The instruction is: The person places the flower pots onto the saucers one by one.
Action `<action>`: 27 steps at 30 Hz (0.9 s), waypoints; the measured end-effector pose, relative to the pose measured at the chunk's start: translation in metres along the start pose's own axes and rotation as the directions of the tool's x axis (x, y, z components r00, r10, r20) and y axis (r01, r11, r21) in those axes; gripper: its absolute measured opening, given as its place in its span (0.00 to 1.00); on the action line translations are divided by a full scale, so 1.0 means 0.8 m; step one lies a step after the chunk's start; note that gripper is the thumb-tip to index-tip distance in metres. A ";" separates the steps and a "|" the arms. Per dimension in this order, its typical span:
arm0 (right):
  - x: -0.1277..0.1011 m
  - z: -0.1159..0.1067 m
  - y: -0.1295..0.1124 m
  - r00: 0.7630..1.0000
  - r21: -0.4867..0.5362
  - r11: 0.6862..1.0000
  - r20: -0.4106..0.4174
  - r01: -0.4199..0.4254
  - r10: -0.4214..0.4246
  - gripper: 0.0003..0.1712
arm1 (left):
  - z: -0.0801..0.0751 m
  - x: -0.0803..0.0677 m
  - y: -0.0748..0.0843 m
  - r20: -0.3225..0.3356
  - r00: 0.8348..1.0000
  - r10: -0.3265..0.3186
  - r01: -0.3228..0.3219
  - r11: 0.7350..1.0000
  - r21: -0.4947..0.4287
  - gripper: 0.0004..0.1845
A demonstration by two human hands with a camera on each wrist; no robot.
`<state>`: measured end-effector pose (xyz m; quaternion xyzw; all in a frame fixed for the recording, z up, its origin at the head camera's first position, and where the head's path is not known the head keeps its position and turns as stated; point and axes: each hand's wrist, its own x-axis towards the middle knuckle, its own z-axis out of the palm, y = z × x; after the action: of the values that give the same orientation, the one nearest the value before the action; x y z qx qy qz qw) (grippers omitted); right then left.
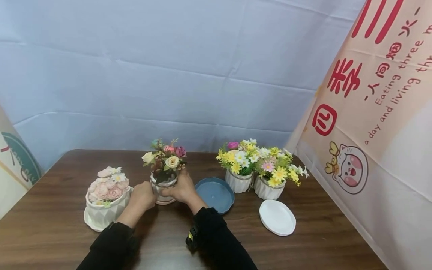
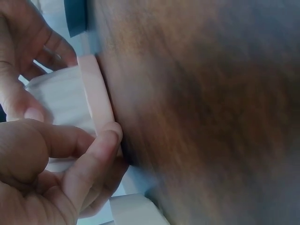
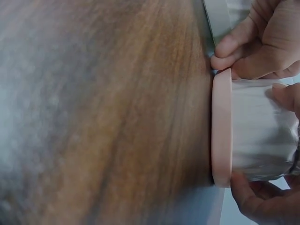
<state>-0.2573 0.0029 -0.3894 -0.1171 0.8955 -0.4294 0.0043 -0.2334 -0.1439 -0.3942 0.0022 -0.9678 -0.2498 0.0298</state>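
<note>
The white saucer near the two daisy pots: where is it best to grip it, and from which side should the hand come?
Probably by the rim. The white saucer lies flat and shallow on the table, so there is no wall to wrap. Its near-right edge is free, while the daisy pots stand behind it; come from the front right and pinch the rim, thumb on top.

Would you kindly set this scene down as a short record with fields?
Held thing: small white flower pot standing on a pink saucer
Left hand: grips the pot's left side, fingers at the saucer rim
Right hand: grips the pot's right side
Surface: wooden table
Left of it: white pot of pink roses
Right of it: blue saucer, two pots of yellow daisies, white saucer
</note>
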 end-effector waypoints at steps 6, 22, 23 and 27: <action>0.000 0.002 0.002 1.000 -0.009 1.000 -0.003 0.009 -0.009 0.60 | 0.001 -0.002 -0.001 -0.014 1.000 0.006 -0.007 1.000 -0.012 0.02; -0.007 -0.026 0.002 0.992 -0.037 0.998 0.111 0.055 -0.051 0.43 | -0.006 -0.029 0.005 0.009 0.994 0.104 -0.103 0.990 -0.091 0.27; -0.008 -0.028 0.002 0.992 -0.054 0.997 0.117 0.054 -0.047 0.43 | -0.006 -0.032 0.004 -0.002 0.993 0.119 -0.119 0.989 -0.089 0.27; -0.012 -0.034 0.000 0.988 -0.113 0.992 0.153 0.050 -0.032 0.45 | -0.007 -0.043 -0.002 -0.023 0.987 0.160 -0.162 0.984 -0.081 0.32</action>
<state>-0.2508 0.0259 -0.3728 -0.1678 0.9136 -0.3661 0.0563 -0.1990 -0.1473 -0.3919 -0.0752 -0.9535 -0.2861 0.0579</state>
